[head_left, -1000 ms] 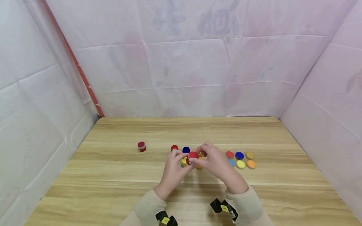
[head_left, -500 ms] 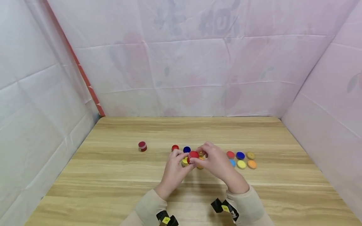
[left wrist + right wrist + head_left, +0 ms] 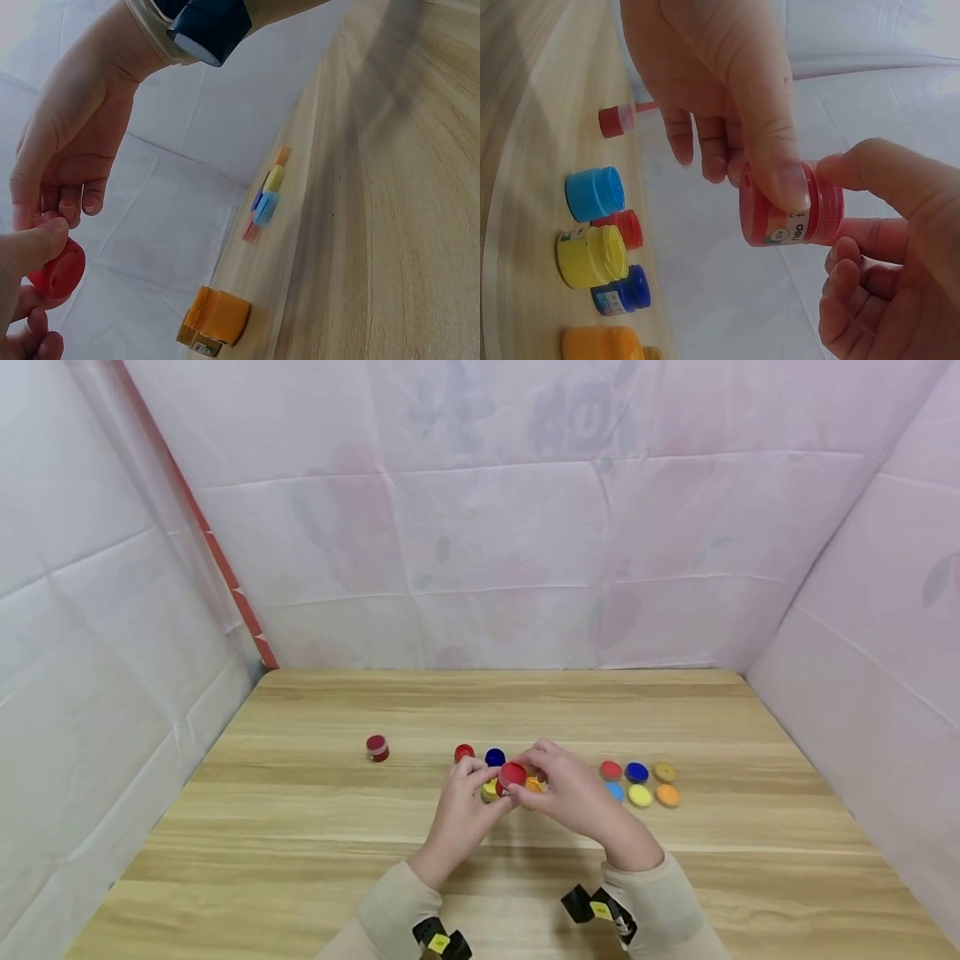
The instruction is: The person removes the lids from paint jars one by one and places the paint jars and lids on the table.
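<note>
Both hands meet above the table around a small red paint jar. My left hand grips its labelled body between thumb and fingers. On the other end, the fingertips and thumb of my right hand pinch the ridged red lid, which sits on the jar. The right wrist view has the jar lying sideways in the picture, part of its label covered by the left thumb. Just behind and below the hands stand lidless jars: red, dark blue, yellow, light blue and orange.
Loose lids lie in two rows to the right: red, dark blue, ochre, light blue, yellow and orange. A dark red capped jar stands alone at left. Cloth walls border the wooden table.
My right fingers have shifted slightly left, closer in around the lid. The left hand keeps its hold on the jar almost unmoved. The jars and lids on the table stay put.
</note>
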